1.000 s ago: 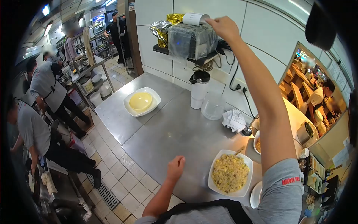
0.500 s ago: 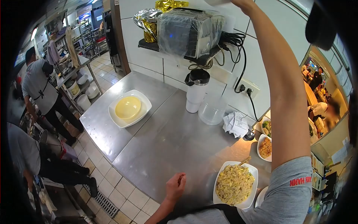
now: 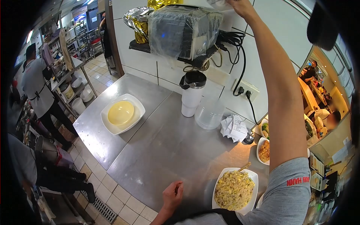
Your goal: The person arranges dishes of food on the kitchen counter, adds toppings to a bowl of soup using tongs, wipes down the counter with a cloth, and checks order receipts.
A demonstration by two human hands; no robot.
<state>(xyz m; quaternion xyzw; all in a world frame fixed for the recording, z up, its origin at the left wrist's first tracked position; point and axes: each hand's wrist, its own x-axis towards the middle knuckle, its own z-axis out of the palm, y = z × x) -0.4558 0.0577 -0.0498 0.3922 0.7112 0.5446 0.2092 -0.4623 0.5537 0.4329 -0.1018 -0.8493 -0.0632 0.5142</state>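
My right arm stretches up past the wall, and my right hand (image 3: 240, 6) is at the top edge of the view. Its fingers are closed at a pale, partly see-through object (image 3: 219, 4), mostly cut off by the frame, so its kind is unclear. My left hand (image 3: 173, 195) is low over the counter's front edge, fingers curled in, with nothing visible in it. To its right stands a white square plate (image 3: 215, 205) heaped with fried rice (image 3: 234, 188). A yellow bowl (image 3: 121, 113) sits in a white square dish (image 3: 139, 108) at the counter's far left.
Along the wall stand a white tumbler (image 3: 191, 99), a clear plastic container (image 3: 209, 114) and paper slips (image 3: 234, 128). A plastic-wrapped machine (image 3: 183, 32) sits on a shelf above, cables hanging down. Food bowls (image 3: 263, 150) are at right. Two co-workers (image 3: 37, 86) stand left.
The view has shifted slightly, so the counter things appear a little further left and lower. More of the pale object shows by my right hand. My left hand stays curled.
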